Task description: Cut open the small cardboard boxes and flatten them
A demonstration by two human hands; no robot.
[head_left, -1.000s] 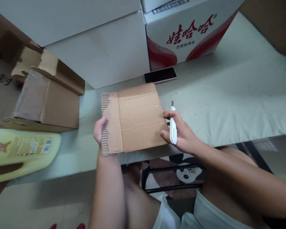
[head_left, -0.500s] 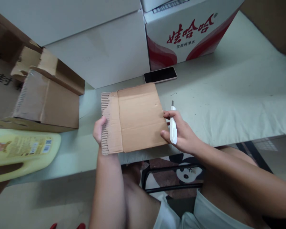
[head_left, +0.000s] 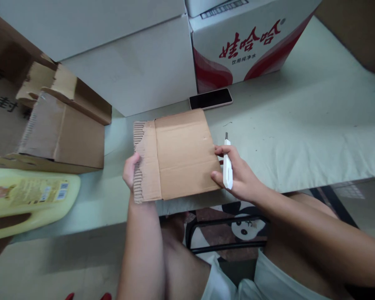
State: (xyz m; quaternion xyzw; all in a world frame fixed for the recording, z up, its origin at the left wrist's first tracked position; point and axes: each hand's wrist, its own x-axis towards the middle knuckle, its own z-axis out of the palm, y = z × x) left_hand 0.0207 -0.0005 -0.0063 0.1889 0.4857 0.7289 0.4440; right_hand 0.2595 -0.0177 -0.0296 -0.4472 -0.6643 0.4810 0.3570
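A brown piece of cardboard (head_left: 184,156) is held up over the table's front edge, between my two hands. Its left end is torn, with the corrugated ridges laid bare, and a crease runs down beside that strip. My left hand (head_left: 131,170) grips the torn edge, thumb in front and the other fingers hidden behind. At the opposite edge, my right hand (head_left: 234,171) pinches the cardboard between thumb and fingers. That same hand also carries a white utility knife (head_left: 227,168), its short blade out and pointing away from me.
A black-screened phone (head_left: 211,98) lies by the white-and-red carton (head_left: 243,50) and a large white box (head_left: 137,71). To the left are cut cardboard boxes (head_left: 81,137) and a yellow bottle (head_left: 34,204) on its side. Pale green cloth (head_left: 306,125) covers the table.
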